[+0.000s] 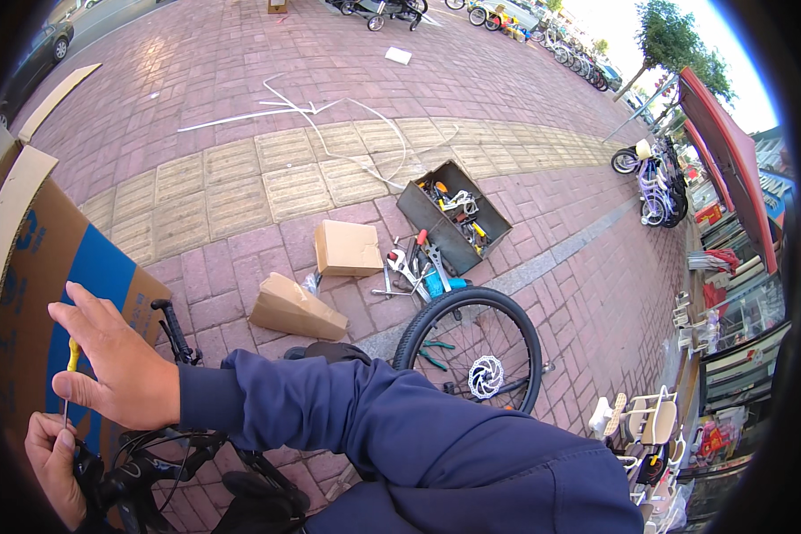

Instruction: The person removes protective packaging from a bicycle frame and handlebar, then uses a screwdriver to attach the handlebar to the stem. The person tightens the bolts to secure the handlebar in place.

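A screwdriver with a yellow handle [73, 354] stands upright at the far left. My left hand [52, 463] pinches the lower part of its thin shaft, beside the black bicycle handlebar and stem [126, 481]. Just above, my right hand [120, 369] is open, its fingers stretched and apart, with the thumb beside the shaft and the handle in the gap between thumb and fingers. Whether the right hand touches the handle, I cannot tell. The screwdriver's tip is hidden by the left fingers. One handlebar grip [176, 334] sticks up behind my right wrist.
A large cardboard box [138, 276] stands close on the left. On the brick paving lie a bicycle wheel [534, 347] with a disc rotor, green-handled pliers [434, 360], two small cartons [349, 247], loose wrenches [409, 267], a metal toolbox [427, 214] and white straps [316, 111].
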{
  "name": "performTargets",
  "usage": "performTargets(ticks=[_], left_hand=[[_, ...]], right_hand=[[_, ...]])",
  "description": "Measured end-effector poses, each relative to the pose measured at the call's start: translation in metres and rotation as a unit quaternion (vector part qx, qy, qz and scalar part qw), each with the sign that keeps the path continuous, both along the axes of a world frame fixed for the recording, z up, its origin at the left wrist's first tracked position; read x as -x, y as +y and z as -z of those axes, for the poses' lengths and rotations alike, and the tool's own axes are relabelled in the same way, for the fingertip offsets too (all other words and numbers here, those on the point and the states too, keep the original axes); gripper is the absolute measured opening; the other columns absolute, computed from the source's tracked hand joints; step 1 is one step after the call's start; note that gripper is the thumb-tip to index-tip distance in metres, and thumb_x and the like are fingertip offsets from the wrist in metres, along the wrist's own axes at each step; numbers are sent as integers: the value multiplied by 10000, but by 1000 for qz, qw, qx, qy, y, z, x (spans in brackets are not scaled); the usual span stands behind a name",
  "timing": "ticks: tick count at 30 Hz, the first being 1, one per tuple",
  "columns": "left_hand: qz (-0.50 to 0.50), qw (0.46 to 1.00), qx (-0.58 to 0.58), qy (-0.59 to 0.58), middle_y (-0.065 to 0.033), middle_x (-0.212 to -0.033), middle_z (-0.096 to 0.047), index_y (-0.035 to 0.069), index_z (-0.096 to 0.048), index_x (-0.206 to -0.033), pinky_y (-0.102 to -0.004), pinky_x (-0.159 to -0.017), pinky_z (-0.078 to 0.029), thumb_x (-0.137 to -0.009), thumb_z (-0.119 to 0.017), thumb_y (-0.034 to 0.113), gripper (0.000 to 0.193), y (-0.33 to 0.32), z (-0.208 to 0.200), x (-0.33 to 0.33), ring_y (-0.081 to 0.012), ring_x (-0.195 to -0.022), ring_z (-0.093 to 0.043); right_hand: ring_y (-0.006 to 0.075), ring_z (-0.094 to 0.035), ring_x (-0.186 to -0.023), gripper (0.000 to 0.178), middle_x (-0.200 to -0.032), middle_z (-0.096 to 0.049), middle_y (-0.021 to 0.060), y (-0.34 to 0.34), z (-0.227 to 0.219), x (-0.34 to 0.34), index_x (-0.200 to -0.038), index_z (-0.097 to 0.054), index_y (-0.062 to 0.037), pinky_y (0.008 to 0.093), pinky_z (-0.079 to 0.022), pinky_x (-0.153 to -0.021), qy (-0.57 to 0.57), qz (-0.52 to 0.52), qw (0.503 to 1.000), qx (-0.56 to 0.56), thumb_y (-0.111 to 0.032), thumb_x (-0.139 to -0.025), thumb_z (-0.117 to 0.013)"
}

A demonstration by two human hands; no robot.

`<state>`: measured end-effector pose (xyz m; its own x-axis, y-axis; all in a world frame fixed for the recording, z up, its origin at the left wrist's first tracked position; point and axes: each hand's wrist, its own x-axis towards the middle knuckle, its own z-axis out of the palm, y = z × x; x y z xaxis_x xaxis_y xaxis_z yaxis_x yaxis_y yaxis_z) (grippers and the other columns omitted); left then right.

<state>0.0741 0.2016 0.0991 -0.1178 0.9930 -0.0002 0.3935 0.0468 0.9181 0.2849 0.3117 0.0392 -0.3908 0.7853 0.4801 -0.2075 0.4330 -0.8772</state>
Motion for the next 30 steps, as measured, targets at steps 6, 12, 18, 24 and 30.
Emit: performTargets(ticks=[6, 12, 18, 24, 30], left_hand=[[-22, 998, 57, -2, -17, -839, -530, 59, -534, -926, -229, -716, -369, -969, -591, 206, 163, 0, -4, 3, -82, -749, -449], [-44, 998, 48, 2, -41, -904, -573, 42, -559, -937, -258, -840, -391, -1018, -522, 162, 149, -4, 0, 6, -116, -855, -494], [-15, 999, 39, 29, -28, -883, -538, 52, -551, -888, -239, -755, -377, -967, -596, 191, 166, -2, -1, 5, -91, -784, -450], [-15, 1000, 9, 7, -15, -837, -512, 60, -543, -872, -218, -692, -356, -946, -623, 236, 208, -2, 0, -1, -70, -716, -420], [-48, 998, 38, -6, -35, -867, -550, 60, -545, -867, -241, -730, -381, -996, -540, 240, 222, -3, -3, 4, -88, -754, -460]], right_hand=[[444, -411, -1297, 681, -1440, -354, 346, 1, -15, -10, -1444, -384, 46, 451, -381, -1092, -112, 22, 993, 0, -387, -968, -605], [402, -452, -1215, 661, -1341, -444, 280, 6, -12, -12, -1461, -353, 66, 439, -380, -1088, -103, -29, 994, 28, -188, -938, -668], [425, -474, -1274, 718, -1382, -467, 302, 0, -3, 4, -1482, -309, 63, 439, -383, -1098, 3, 81, 997, -8, -320, -971, -634], [401, -558, -1129, 556, -1289, -532, 263, -1, -10, -7, -1358, -441, 56, 433, -445, -983, 30, -43, 997, 61, -265, -955, -652], [438, -558, -1169, 348, -1322, -508, 291, 1, -5, 2, -1248, -493, 25, 433, -457, -994, 63, 8, 997, -49, -89, -940, -608]])
